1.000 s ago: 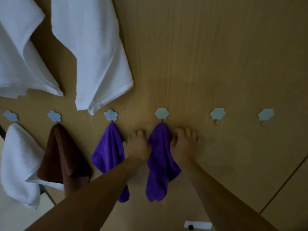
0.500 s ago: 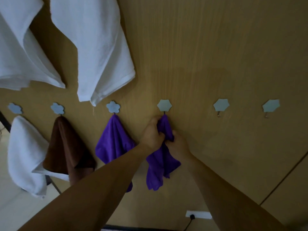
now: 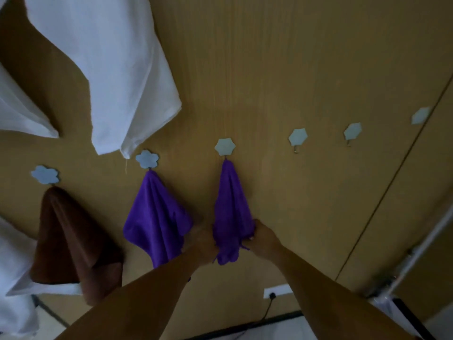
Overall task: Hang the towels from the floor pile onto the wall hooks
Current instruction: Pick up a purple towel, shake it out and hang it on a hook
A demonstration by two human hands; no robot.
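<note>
Pinching purple towel (image 3: 230, 204) low with right hand (image 3: 263, 238); can't read left hand (image 3: 201, 244) grip, blurred. Could peel hook (image 3: 225, 147) loose by overpulling.

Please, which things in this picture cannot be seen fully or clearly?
- Left hand, head view: motion blur hides its fingers; grip on right purple towel unclear.
- Floor pile: outside the frame.
- White towel: cut by the left edge.
- Large white towel: its hook lies beyond the top edge.
</note>
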